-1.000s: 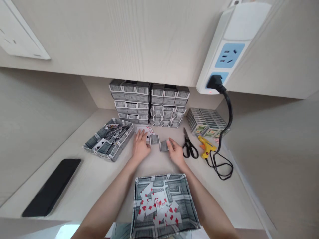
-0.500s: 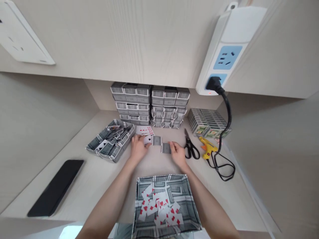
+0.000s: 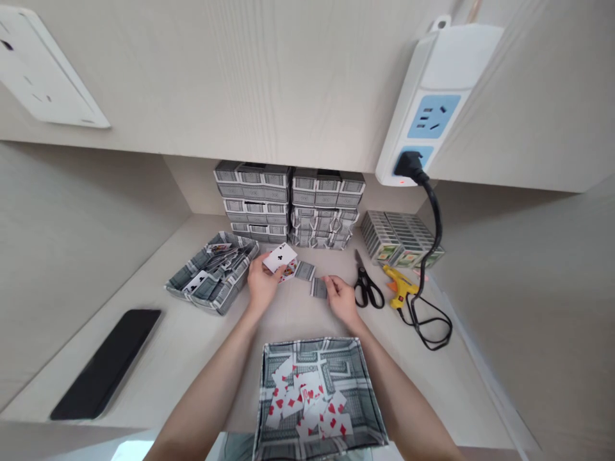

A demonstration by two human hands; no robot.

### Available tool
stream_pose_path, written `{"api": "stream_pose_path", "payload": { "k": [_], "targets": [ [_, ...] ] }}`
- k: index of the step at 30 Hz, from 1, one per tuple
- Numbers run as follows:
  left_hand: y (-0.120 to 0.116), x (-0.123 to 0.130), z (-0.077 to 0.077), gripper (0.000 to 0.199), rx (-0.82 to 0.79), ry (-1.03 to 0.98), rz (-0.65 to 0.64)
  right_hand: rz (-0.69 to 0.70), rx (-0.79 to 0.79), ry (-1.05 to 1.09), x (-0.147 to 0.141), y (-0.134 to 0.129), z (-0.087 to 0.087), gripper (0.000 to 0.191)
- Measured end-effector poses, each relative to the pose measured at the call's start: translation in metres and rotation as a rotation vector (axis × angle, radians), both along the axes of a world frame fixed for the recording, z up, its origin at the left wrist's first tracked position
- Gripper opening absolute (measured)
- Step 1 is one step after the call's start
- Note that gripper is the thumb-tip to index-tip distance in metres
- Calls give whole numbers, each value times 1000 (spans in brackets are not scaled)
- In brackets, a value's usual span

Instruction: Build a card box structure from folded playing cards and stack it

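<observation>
My left hand [image 3: 262, 283] grips a white playing card [image 3: 280, 257] with a black club on it, tilted up off the table. Under its lower edge shows a face card [image 3: 289, 271]. Just right of these lies a grey-backed card [image 3: 304, 271], face down. Thumb and fingers of my right hand [image 3: 342, 298] pinch the edge of another grey-backed card [image 3: 318, 287], held low over the table or resting on it; I cannot tell which. Close to my body, between my forearms, an open box [image 3: 368, 384] made of cards contains several red-suit cards [image 3: 314, 410].
At left are a card-covered tray [image 3: 221, 306] with loose cards and a black phone [image 3: 106, 365]. Scissors [image 3: 368, 289] and a corded yellow glue gun [image 3: 402, 288] lie at right. Behind stand stacked card boxes [image 3: 257, 192] and packs of cards [image 3: 396, 237]. A power strip [image 3: 435, 96] hangs above.
My left hand has raised the club card from the table and tilted it, moving slightly left. The red-suit cards behind it are now mostly covered. My right hand has hardly moved.
</observation>
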State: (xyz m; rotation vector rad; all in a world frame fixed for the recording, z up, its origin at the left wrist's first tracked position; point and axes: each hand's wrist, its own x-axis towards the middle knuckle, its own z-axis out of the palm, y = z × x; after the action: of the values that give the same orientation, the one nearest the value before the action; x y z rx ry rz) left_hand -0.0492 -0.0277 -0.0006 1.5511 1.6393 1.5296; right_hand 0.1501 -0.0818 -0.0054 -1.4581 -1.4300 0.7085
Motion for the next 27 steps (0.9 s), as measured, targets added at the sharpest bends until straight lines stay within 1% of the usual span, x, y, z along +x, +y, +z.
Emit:
{"api": "stream_pose_path", "payload": {
  "k": [2, 4, 5, 7, 9, 11, 12, 14, 16, 17, 20, 22, 25, 27],
  "targets": [
    [2, 2, -3, 51, 27, -160, -71, 11, -8, 56, 0, 0, 1, 42],
    [-1, 8, -4, 53, 43, -261, -215, 25, -12, 130, 0, 1, 1, 39],
    [-3, 11, -3, 53, 37, -270, -306, 38, -15, 178, 0, 2, 2, 38],
    [-11, 18, -1, 52, 10, -193, -487, 69, -27, 277, 0, 4, 2, 38],
    [-20, 23, 2, 47, 12, -8, -612, 102, -47, 347, 0, 6, 2, 41],
    [-26, 26, 5, 47, 46, 178, -661, 111, -61, 369, 1, 7, 2, 36],
    [-28, 26, 7, 50, 58, 243, -663, 102, -63, 369, 1, 7, 2, 34],
    [-27, 23, 8, 63, 57, 314, -637, 62, -63, 368, 2, 7, 2, 33],
    [-23, 17, 8, 71, 43, 368, -551, 21, -63, 379, 2, 7, 2, 34],
    [-20, 14, 8, 71, 41, 406, -490, 7, -65, 388, 2, 7, 2, 34],
    [-12, 4, 3, 64, 30, 555, -308, -18, -68, 406, 3, 8, 1, 36],
    [-8, -1, 0, 58, -12, 635, -213, -21, -71, 411, 3, 8, 1, 36],
    [-7, -2, -3, 49, -104, 698, -95, -8, -80, 410, 3, 8, 1, 37],
    [-8, -1, -3, 47, -139, 714, -51, -2, -80, 407, 3, 8, 1, 36]
  ]
}}
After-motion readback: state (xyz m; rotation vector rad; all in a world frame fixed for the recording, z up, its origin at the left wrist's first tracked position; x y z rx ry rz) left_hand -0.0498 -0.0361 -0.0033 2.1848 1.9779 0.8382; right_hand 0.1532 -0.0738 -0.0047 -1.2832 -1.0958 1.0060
